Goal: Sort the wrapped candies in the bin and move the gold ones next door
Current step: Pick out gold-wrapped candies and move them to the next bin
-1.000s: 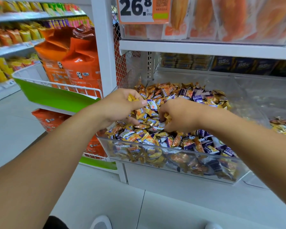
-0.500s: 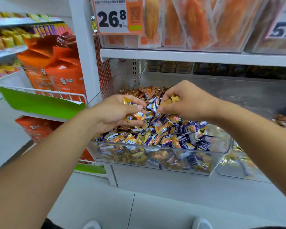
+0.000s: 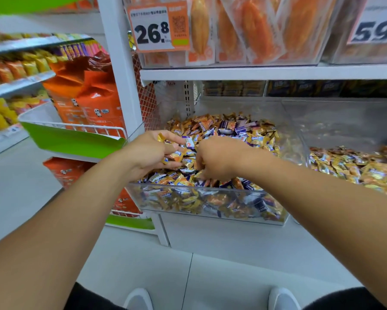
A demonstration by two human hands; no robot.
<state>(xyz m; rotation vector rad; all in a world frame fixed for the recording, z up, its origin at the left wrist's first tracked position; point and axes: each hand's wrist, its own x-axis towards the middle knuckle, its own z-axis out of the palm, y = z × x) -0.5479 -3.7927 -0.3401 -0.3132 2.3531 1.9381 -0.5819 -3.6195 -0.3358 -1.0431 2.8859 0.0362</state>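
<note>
A clear plastic bin (image 3: 210,199) on the low shelf holds a heap of mixed wrapped candies (image 3: 239,130) in gold, orange and purple. My left hand (image 3: 150,153) hovers over the bin's near left part, fingers curled round several gold candies (image 3: 162,139). My right hand (image 3: 219,159) reaches down into the heap beside it, fingertips buried among the wrappers; what they pinch is hidden. To the right, a second clear bin (image 3: 304,139) holds gold candies (image 3: 355,166).
A white shelf post (image 3: 118,70) stands left of the bin. Beyond it a wire basket with a green front (image 3: 76,142) carries orange bags (image 3: 87,92). An upper shelf (image 3: 266,72) with a price tag (image 3: 159,27) overhangs. Grey floor and my shoes (image 3: 138,298) lie below.
My right hand has dropped from above the heap down into the candies near the front. My left hand still holds its gold candies. The camera view shifted.
</note>
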